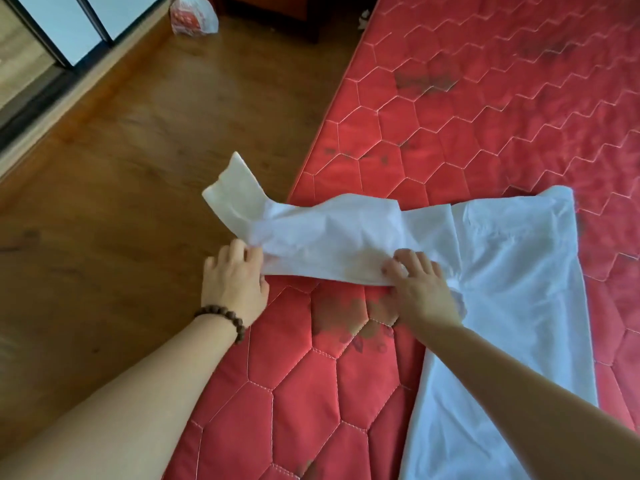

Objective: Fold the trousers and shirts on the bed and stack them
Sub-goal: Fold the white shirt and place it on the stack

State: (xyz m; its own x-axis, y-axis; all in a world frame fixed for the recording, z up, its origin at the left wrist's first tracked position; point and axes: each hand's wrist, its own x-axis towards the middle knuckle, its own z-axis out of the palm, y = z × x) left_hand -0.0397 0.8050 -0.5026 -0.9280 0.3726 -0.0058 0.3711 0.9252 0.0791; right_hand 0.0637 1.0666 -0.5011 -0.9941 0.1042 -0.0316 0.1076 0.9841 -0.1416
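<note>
A white shirt lies spread on the red quilted mattress. Its long sleeve stretches left, and the cuff end hangs past the mattress edge over the floor. My left hand, with a bead bracelet on the wrist, pinches the sleeve's lower edge near the mattress edge. My right hand grips the sleeve where it meets the shirt's body, near the armpit. The lower part of the shirt runs out of view at the bottom.
A wooden floor lies left of the mattress. A plastic bag sits on the floor at the back, beside dark furniture. Sliding doors stand at the far left. Dark stains mark the mattress.
</note>
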